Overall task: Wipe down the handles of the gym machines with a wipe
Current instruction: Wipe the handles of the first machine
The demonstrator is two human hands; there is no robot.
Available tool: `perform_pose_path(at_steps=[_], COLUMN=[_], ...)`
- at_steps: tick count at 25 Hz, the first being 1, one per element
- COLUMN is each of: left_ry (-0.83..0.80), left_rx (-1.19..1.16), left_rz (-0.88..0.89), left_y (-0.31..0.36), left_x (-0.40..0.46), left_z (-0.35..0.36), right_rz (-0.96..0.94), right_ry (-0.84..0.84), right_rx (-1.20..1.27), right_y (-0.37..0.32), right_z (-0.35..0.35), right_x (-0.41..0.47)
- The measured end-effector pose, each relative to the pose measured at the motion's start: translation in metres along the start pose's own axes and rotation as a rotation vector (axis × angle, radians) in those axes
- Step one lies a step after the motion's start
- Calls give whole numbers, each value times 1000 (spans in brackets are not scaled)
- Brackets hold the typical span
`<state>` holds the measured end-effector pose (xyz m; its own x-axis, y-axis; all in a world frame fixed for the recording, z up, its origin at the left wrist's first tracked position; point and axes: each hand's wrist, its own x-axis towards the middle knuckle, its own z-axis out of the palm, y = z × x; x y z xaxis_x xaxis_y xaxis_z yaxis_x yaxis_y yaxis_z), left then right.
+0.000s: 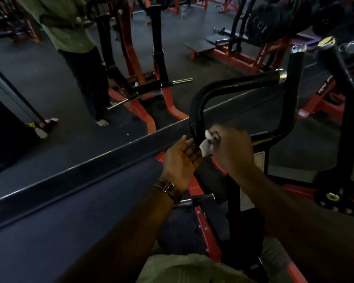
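**Two hands at one handle: risk entry**

Item 1: right hand (229, 148), centre of frame, fingers curled round a small crumpled white wipe (206, 144), pressing it to the lower upright stretch of the curved black tubular machine handle (198, 111).

Item 2: left hand (180, 160), brown-strapped wristwatch (169, 189) at the wrist, palm up and fingers nearly straight, tips touching the same stretch from the left; it grasps nothing.

Hazards, judged:
- The wipe is bunched small, so it may slip from the fingers or skip the tube's far side.
- The bend and the chrome-capped end, up and right, look easy to skip.
- Dim light may hide missed patches.
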<state>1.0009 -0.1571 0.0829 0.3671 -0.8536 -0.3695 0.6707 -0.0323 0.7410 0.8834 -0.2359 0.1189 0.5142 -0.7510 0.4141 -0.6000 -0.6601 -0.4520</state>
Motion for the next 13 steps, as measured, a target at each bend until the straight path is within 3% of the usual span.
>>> perform_pose_path(at_steps=[1, 4, 5, 6, 9, 10, 11, 13], left_ry=[1, -1, 0, 0, -6, 1, 11, 29], left_rx=[13, 71, 89, 94, 103, 111, 118, 144], left_rz=[11, 43, 51, 57, 21, -4, -23, -32], left_y=[1, 2, 4, 6, 10, 10, 9, 11], left_x=[1, 3, 3, 2, 1, 0, 0, 3], left_z=[2, 5, 5, 5, 5, 5, 6, 6], right_rz=[85, 502, 525, 461, 185, 170, 171, 303], right_ry=[-33, -219, -325, -428, -699, -734, -749, -695], right_rx=[110, 748, 846, 792, 196, 111, 137, 543], right_y=[-6, -4, 1, 7, 16, 14, 10, 5], right_z=[-2, 1, 3, 4, -1, -2, -1, 8], right_x=[18, 63, 69, 72, 78, 80, 83, 91])
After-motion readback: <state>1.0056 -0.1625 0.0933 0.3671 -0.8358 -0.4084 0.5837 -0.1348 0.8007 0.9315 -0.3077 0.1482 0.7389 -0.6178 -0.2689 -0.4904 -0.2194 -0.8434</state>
